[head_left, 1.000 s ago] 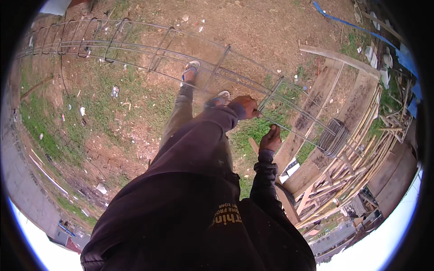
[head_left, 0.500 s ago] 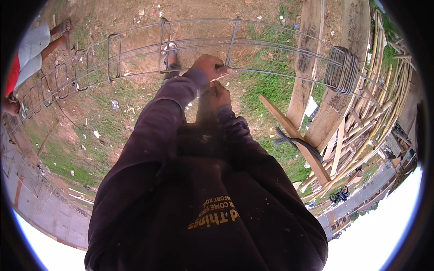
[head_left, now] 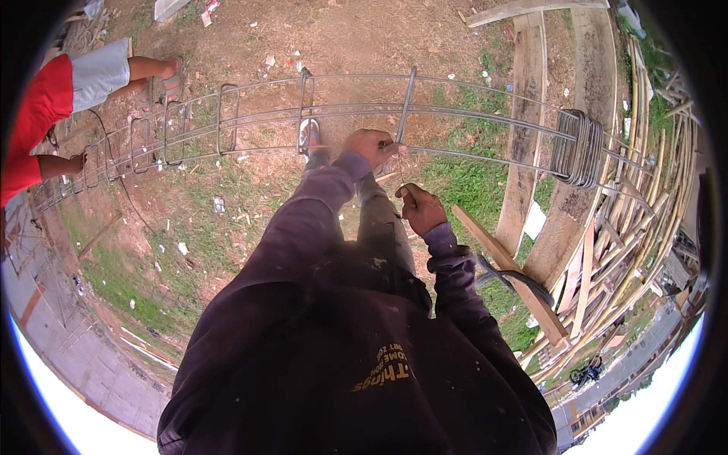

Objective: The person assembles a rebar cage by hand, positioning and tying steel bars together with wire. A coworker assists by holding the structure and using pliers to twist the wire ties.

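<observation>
A long rebar cage [head_left: 349,111], made of thin bars with square stirrups, stretches across in front of me. My left hand [head_left: 370,148] is closed at the near bar, its fingers pinching where a stirrup [head_left: 407,102] meets that bar. Lower and to the right, my right hand [head_left: 422,209] is curled closed, apart from the cage. A thin wire [head_left: 401,168] appears to run from the left fingertips down to the right hand; its ends are hidden. A bundle of stacked stirrups [head_left: 578,148] hangs round the bars at the right.
At the far left a person in a red shirt [head_left: 47,98] has a hand by the cage's end. Wide planks [head_left: 523,98] lie under its right part. A narrow board [head_left: 508,269] with a black strap, and bamboo poles [head_left: 644,220], lie at the right. Litter dots the grassy ground.
My right hand has moved away from the left, down and to the right. My left hand stays at the stirrup joint. The view has shifted, and more of the other person shows.
</observation>
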Motion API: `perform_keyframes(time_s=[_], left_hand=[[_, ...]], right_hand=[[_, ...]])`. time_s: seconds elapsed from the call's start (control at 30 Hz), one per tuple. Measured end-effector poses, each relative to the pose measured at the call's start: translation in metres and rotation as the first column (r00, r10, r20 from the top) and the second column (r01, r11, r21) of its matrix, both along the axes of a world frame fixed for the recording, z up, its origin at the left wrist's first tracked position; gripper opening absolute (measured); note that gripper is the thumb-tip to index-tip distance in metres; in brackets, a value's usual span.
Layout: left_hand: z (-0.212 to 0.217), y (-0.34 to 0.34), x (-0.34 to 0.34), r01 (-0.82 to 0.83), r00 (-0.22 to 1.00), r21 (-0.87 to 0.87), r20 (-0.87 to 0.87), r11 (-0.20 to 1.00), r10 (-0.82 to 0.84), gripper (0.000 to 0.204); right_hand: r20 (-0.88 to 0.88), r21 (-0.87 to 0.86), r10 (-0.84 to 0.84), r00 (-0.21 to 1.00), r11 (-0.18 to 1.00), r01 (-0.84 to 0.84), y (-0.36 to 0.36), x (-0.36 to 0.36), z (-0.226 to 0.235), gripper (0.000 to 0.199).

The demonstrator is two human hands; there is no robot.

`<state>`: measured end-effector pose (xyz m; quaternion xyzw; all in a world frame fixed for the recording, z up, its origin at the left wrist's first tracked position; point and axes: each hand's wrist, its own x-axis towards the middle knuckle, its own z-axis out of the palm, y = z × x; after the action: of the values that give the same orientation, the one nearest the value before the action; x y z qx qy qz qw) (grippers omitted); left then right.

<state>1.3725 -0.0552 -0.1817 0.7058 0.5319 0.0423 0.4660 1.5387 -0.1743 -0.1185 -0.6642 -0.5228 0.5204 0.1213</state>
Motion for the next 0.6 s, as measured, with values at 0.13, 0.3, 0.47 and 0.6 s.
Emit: perform_keyframes(time_s=[0.13,0.3,0.47,0.6], left_hand=[[0.007,-0.005,-0.008,-0.103,0.99,0.042,0.105,0.994,0.098,0.039],[0.009,0.009,0.004,-0.23,0.944,-0.071,0.225,0.971,0.24,0.026],[-0.001,0.012,0.012,-0.19,0.976,0.048,0.117,0.981,0.184,0.02],[-0.001,0.004,0.009,-0.194,0.974,0.05,0.125,0.98,0.187,0.019]], right_hand=[[0.269,0.448,-0.036,0.963,0.889,-0.092,0.026,0.015,0.011,0.026],[0.488,0.355,-0.274,0.829,0.93,0.098,0.115,-0.015,-0.012,0.039],[0.753,0.202,-0.1,0.651,0.976,-0.084,0.145,-0.043,-0.028,0.037],[0.745,0.19,0.015,0.667,0.953,-0.234,0.141,-0.046,-0.03,0.03]])
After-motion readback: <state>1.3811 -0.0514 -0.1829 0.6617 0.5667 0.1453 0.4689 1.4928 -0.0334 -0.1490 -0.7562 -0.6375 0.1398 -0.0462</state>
